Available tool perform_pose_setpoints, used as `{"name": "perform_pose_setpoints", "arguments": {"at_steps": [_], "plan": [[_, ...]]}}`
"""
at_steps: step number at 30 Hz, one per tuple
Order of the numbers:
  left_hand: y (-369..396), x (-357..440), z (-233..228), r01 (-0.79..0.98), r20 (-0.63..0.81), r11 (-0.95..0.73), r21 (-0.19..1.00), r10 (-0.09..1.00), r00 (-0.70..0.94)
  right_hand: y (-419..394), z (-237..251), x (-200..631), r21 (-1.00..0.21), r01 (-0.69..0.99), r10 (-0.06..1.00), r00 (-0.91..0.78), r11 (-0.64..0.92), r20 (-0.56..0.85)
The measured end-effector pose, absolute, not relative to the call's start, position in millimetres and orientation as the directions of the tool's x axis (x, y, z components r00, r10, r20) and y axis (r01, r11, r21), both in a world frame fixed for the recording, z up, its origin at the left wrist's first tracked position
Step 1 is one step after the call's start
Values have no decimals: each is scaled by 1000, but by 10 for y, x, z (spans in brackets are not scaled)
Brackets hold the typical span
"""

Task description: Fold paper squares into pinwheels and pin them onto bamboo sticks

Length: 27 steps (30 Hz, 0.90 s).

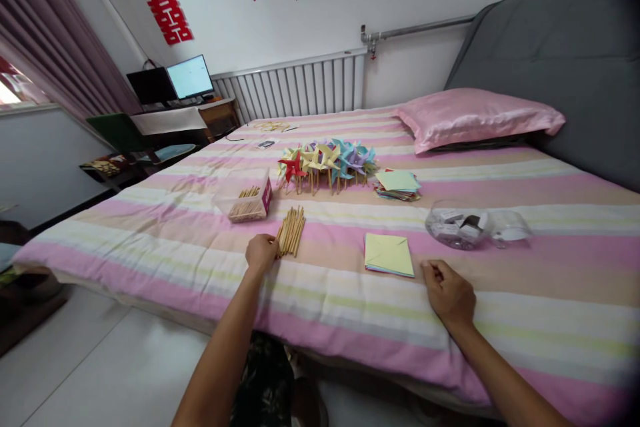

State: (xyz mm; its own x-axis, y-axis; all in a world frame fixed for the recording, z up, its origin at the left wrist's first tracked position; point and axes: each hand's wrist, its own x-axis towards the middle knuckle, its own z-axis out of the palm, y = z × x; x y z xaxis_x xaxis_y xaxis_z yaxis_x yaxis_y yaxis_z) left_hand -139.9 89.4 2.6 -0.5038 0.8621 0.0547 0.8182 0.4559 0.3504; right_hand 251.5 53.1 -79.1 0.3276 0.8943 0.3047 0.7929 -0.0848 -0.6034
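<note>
My left hand (pixel 261 252) rests on the bedspread with its fingers curled. Its fingertips touch the left edge of a loose bundle of thin wooden sticks (pixel 291 232); whether a stick is pinched there is hidden. On the right, my right hand (pixel 450 290) lies half-curled on the bed, with nothing showing in it. Just left of it sits a neat stack of square paper sheets (pixel 389 255), pale yellow on top. Behind the sticks, several paper pinwheels (pixel 327 160) in red, yellow, blue and purple stand close together on sticks.
A clear plastic box (pixel 250 203) holding sticks is left of the bundle. A second paper pile (pixel 399 185) lies farther back. To the right is a clear round tub (pixel 457 225) with small white items, beside a clear lid (pixel 510 227). A pink pillow (pixel 480 117) lies behind.
</note>
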Motion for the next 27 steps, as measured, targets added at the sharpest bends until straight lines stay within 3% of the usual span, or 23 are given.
{"name": "perform_pose_setpoints", "arguments": {"at_steps": [7, 14, 20, 23, 27], "plan": [[949, -1445, 10, 830, 38, 385, 405, 899, -436, 527, -786, 2511, -608, 788, 896, 332, -93, 294], [967, -1427, 71, 834, 47, 407, 373, 889, -455, 559, -784, 2508, -632, 773, 880, 331, -47, 340], [867, -1216, 65, 860, 209, 392, 327, 857, -470, 622, -754, 2510, -634, 773, 858, 335, -15, 389], [686, -883, -45, 937, 546, 61, 345, 799, -253, 615, -731, 2506, -636, 772, 850, 328, 11, 412], [492, -214, -174, 833, 609, -352, 427, 793, 23, 563, -670, 2483, -618, 772, 834, 238, 149, 499]]}}
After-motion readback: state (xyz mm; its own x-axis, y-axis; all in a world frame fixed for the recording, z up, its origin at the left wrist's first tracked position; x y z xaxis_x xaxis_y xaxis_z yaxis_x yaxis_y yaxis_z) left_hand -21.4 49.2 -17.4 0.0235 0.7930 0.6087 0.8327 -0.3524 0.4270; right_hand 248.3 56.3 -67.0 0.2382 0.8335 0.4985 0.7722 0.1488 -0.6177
